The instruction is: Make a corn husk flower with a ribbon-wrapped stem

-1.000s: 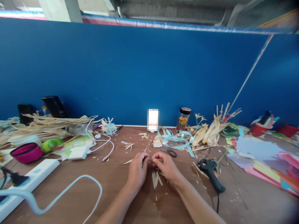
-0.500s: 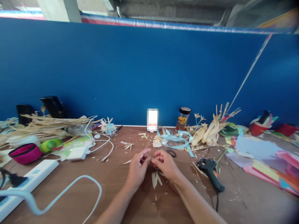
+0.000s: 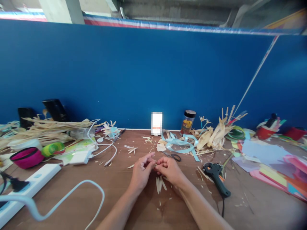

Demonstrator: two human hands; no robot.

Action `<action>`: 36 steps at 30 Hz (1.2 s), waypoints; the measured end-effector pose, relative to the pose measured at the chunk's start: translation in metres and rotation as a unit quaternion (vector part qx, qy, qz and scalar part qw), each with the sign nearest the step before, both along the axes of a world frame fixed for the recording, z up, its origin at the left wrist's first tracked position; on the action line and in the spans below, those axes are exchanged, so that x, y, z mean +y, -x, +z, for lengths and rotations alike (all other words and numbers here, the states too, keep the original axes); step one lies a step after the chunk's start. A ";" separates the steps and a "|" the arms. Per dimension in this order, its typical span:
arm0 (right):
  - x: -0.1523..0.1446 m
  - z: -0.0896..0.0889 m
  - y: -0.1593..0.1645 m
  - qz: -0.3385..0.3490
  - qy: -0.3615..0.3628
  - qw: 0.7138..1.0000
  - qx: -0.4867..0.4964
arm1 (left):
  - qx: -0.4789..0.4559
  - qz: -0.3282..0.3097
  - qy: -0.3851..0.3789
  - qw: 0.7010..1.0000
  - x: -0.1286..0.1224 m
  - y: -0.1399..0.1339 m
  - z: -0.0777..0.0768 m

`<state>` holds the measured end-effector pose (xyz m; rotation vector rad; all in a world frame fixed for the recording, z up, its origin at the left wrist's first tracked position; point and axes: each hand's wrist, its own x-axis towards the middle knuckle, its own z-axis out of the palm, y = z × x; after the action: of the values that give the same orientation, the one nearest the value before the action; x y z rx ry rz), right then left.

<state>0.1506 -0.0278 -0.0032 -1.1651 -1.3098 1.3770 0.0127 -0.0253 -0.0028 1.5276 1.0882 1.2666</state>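
My left hand (image 3: 143,170) and my right hand (image 3: 168,167) meet over the middle of the table, fingertips pinched close together. Between them is something small, mostly hidden by the fingers and too small to name. Just below my right hand lie several pale husk strips (image 3: 160,184), cut to pointed petal shapes. Behind that hand rests a pair of scissors (image 3: 176,157) with dark handles. A single husk sliver (image 3: 130,166) lies left of my left hand.
A black glue gun (image 3: 217,179) lies at right, near coloured paper (image 3: 261,153). Blue ribbon (image 3: 183,145), a lidded jar (image 3: 188,122) and corn husks (image 3: 212,139) stand behind. At left are a white power strip (image 3: 31,191), a looping cable (image 3: 83,181) and a husk pile (image 3: 57,127).
My right hand's fingers have curled in and shifted slightly, baring more of the scissors behind them. My left hand stays almost where it was.
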 end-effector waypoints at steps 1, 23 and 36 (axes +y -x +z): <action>0.000 0.001 0.000 0.002 0.002 1.000 -0.002 | -0.001 0.002 0.000 1.000 0.000 0.000 0.000; -0.002 0.006 0.000 -0.022 0.008 1.000 0.003 | 0.330 0.086 -0.221 0.914 -0.006 0.003 0.011; 0.001 -0.004 -0.001 0.003 -0.025 0.999 -0.045 | 0.373 0.094 -0.227 0.895 -0.008 0.002 0.009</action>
<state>0.1518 -0.0270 -0.0073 -1.2011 -1.4052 1.3016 0.0109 -0.0336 0.0065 2.4367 1.5103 1.1209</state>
